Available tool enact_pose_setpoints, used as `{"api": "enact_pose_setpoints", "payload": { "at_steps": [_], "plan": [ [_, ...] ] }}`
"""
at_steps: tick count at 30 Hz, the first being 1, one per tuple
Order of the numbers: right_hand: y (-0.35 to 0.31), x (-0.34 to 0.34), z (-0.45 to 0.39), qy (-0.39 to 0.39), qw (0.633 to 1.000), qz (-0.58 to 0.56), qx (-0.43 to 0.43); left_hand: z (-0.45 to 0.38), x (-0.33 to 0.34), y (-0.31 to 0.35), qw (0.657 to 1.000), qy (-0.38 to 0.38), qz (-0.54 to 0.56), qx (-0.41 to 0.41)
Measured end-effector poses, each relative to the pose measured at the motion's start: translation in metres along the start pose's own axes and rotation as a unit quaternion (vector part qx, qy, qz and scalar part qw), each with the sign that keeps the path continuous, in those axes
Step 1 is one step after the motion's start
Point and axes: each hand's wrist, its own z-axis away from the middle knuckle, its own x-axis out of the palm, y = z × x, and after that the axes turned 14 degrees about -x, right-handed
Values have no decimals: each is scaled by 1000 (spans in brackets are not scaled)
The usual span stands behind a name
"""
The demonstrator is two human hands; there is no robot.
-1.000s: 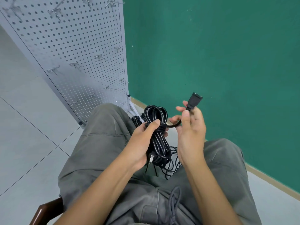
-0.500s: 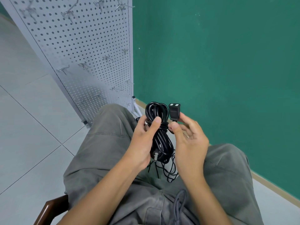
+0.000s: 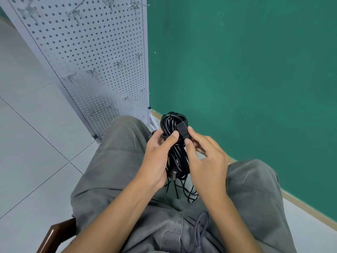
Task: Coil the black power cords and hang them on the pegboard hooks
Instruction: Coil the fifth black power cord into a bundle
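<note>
Head view: coiled cord (image 3: 176, 154) between left hand (image 3: 156, 157) and right hand (image 3: 206, 161).

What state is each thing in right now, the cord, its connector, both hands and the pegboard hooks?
black power cord: coiled in a bundle, not yet hung.
connector end: pinched against the coil.
left hand: grips the coil's middle.
right hand: pinches the connector end.
pegboard hooks: bare, nothing hanging.

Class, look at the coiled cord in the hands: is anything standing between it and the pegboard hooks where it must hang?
Nothing visible blocks the way. The coiled cord is held over the lap, and only open air lies between it and the bare pegboard hooks.
</note>
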Motion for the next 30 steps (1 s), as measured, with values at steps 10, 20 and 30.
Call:
{"api": "enact_pose_setpoints", "payload": {
  "at_steps": [10, 20, 30],
  "plan": [
    [1, 1, -5, 28, 999, 46, 8, 1, 0, -2, 1000, -14, -12, 13],
    [-1, -2, -16, -18, 997, 66, 40, 3, 4, -5, 996, 3, -50, 72],
    [-5, -13, -31, -110, 991, 69, 25, 3, 1, -3, 989, -5, -93, 113]
  ]
}}
